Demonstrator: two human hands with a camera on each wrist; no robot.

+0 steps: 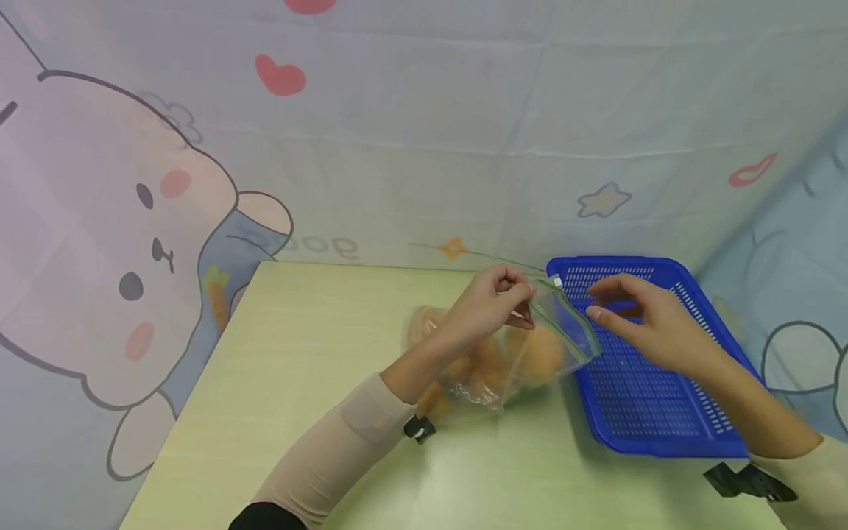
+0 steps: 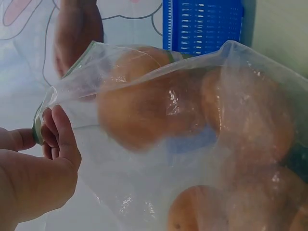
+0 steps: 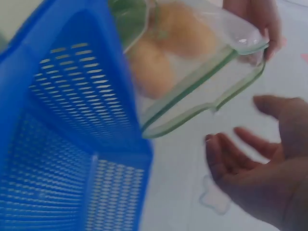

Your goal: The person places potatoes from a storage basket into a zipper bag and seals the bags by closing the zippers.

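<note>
A clear zip bag (image 1: 503, 397) with a green zip edge (image 3: 190, 87) lies tilted on the table, its mouth by the blue basket. Inside it are several round orange-brown things (image 1: 539, 357), blurred by the plastic; their kind is unclear. My left hand (image 1: 490, 300) pinches one end of the bag's rim between thumb and fingers. Past the bag's mouth, my right hand (image 1: 652, 324) hovers above the basket with fingers parted and loosely bent. In the right wrist view, that hand (image 3: 262, 159) touches nothing, and the bag's mouth gapes.
The blue perforated plastic basket (image 1: 669, 446) stands on the right side of the pale yellow-green table (image 1: 298, 353). A printed cloth (image 1: 424, 96) with hearts, a star and a cartoon animal hangs behind the table and along its sides.
</note>
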